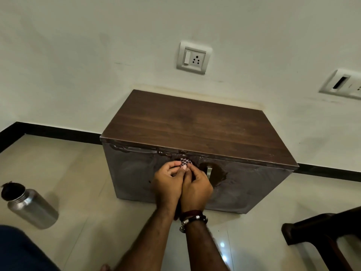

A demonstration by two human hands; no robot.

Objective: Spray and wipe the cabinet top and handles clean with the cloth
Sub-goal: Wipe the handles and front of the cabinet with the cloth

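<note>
A low dark wooden cabinet (195, 124) stands on the floor against the wall, its front doors streaked with wet marks. My left hand (168, 182) and my right hand (196, 187) are pressed together at the middle of the left door. Both pinch a small patterned cloth (185, 162) whose tip shows above my fingers, where the left door's handle is hidden. The right door's metal handle (209, 172) is bare, just right of my right hand, inside a darker wet patch.
A steel bottle (32, 206) with its top open stands on the tiled floor to the left. Dark wooden furniture (322, 237) juts in at the lower right. Two wall socket plates (193, 57) are above the cabinet.
</note>
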